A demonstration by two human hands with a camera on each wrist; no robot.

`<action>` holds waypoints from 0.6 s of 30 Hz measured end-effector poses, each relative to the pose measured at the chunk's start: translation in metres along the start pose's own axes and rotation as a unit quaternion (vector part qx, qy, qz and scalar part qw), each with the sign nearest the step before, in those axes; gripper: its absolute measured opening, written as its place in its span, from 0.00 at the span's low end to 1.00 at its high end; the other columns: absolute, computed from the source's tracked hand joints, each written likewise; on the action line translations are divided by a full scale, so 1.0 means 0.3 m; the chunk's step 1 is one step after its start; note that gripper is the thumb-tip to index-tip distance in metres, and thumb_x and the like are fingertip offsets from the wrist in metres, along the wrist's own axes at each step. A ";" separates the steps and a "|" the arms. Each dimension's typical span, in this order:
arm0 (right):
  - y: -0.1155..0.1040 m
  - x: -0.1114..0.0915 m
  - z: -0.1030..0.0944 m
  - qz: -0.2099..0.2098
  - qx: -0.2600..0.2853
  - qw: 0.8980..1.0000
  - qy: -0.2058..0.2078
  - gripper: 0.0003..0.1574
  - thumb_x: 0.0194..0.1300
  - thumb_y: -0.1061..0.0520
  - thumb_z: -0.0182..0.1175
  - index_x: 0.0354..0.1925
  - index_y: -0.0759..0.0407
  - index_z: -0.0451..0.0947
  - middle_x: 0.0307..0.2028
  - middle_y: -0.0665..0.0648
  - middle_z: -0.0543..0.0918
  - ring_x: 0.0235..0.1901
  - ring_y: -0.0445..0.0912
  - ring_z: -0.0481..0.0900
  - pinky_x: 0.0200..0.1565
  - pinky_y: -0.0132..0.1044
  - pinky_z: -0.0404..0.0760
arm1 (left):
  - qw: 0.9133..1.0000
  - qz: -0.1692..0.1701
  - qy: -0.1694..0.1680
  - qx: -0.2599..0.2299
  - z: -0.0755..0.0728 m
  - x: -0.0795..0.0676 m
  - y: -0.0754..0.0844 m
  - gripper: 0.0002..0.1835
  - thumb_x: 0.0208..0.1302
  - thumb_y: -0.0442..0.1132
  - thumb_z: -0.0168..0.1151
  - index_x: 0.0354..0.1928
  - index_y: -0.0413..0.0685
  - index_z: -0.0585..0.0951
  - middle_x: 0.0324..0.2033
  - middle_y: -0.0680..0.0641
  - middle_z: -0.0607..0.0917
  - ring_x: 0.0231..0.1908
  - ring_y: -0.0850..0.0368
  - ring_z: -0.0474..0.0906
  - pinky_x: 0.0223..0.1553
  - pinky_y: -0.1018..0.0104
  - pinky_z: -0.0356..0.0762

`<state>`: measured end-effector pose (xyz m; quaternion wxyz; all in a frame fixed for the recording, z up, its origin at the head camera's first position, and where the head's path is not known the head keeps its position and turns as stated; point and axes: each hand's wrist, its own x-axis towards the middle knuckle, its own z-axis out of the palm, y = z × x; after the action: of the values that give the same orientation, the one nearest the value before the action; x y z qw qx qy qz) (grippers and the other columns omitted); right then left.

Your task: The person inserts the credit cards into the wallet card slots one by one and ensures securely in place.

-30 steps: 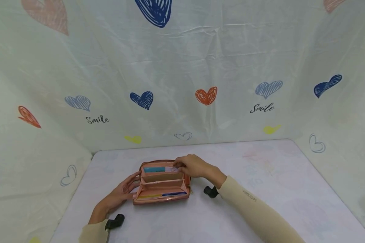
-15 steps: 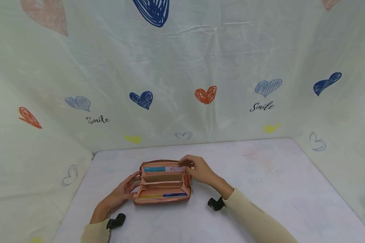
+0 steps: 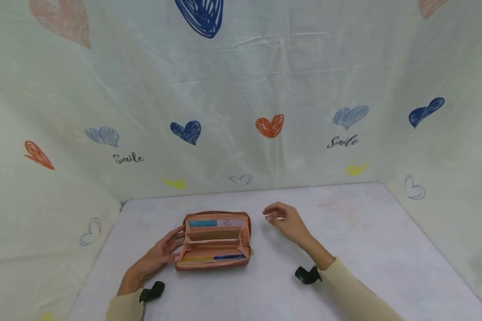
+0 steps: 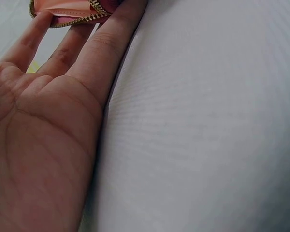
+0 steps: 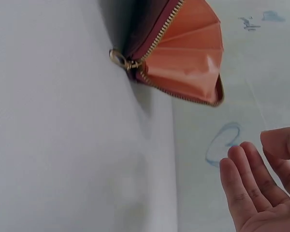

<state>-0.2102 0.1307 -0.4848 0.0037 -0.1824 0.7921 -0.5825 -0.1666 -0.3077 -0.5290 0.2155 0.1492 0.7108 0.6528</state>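
An unzipped pink wallet (image 3: pixel 214 265) lies spread open on the table, its pleated pockets facing up. A turquoise-and-white card (image 3: pixel 202 223) shows in the back pocket; yellow and blue card edges (image 3: pixel 230 257) show along the front. My left hand (image 3: pixel 157 256) rests against the wallet's left side, the straight fingers touching its zipped edge in the left wrist view. To the right of the wallet and apart from it, my right hand (image 3: pixel 291 223) is raised with relaxed fingers and holds nothing. The right wrist view shows the brass zipper pull (image 5: pixel 118 58) at the wallet's corner.
The white table (image 3: pixel 345 236) ends at a pale curtain (image 3: pixel 225 89) printed with hearts and "Smile", which also hangs at both sides. Black wrist cameras (image 3: pixel 152 291) sit at the cuffs of both beige sleeves.
My right hand has left the wallet's upper right corner and moved right, away from it. The wallet and my left hand have stayed nearly in place.
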 end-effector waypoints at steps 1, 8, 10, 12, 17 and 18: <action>0.005 -0.009 -0.014 0.008 0.004 1.000 0.002 0.16 0.71 0.71 0.63 0.56 0.71 0.81 0.53 0.69 0.87 0.51 0.60 0.88 0.50 0.30 0.84 | 1.000 0.004 -0.003 -0.002 -0.002 0.000 -0.003 0.51 0.70 0.30 0.67 0.85 0.40 0.46 0.78 0.33 0.58 0.65 0.73 0.73 0.63 0.73 0.74; 0.037 -0.078 -0.109 0.044 0.033 0.998 0.013 0.19 0.72 0.69 0.64 0.59 0.71 0.79 0.56 0.75 0.84 0.55 0.67 0.85 0.51 0.29 0.83 | 1.000 0.011 -0.010 -0.011 -0.004 -0.010 -0.002 0.49 0.72 0.29 0.65 0.85 0.41 0.46 0.74 0.54 0.64 0.67 0.73 0.72 0.63 0.72 0.73; 0.047 -0.097 -0.134 0.051 0.037 0.998 0.019 0.19 0.71 0.69 0.64 0.59 0.72 0.79 0.56 0.75 0.84 0.56 0.69 0.84 0.51 0.29 0.83 | 1.000 0.010 -0.007 -0.010 -0.002 -0.013 0.000 0.49 0.72 0.29 0.65 0.85 0.42 0.46 0.74 0.55 0.64 0.67 0.74 0.71 0.63 0.73 0.73; 0.059 -0.116 -0.158 0.057 0.041 0.997 0.026 0.20 0.71 0.68 0.64 0.59 0.73 0.78 0.56 0.75 0.84 0.56 0.68 0.84 0.51 0.29 0.83 | 1.000 0.014 -0.008 -0.007 -0.001 -0.014 -0.001 0.48 0.72 0.29 0.64 0.85 0.42 0.47 0.73 0.57 0.64 0.67 0.74 0.71 0.63 0.73 0.73; 0.083 -0.163 -0.210 0.071 0.057 0.995 0.039 0.20 0.71 0.69 0.64 0.60 0.75 0.77 0.57 0.78 0.82 0.54 0.63 0.86 0.50 0.31 0.85 | 1.000 0.024 -0.005 -0.003 0.006 -0.017 0.001 0.48 0.71 0.26 0.64 0.84 0.40 0.47 0.70 0.69 0.67 0.67 0.76 0.71 0.63 0.74 0.73; 0.085 -0.172 -0.219 0.074 0.060 0.995 0.041 0.20 0.72 0.69 0.63 0.60 0.75 0.77 0.57 0.78 0.82 0.54 0.61 0.87 0.50 0.31 0.85 | 1.000 0.027 -0.005 -0.002 0.008 -0.017 0.002 0.48 0.71 0.26 0.64 0.84 0.39 0.47 0.70 0.70 0.68 0.67 0.76 0.71 0.63 0.75 0.72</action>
<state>-0.1836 0.2131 -0.4981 0.0249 -0.0987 0.7662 -0.6344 -0.1610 -0.3082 -0.5281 0.2013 0.1716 0.7041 0.6590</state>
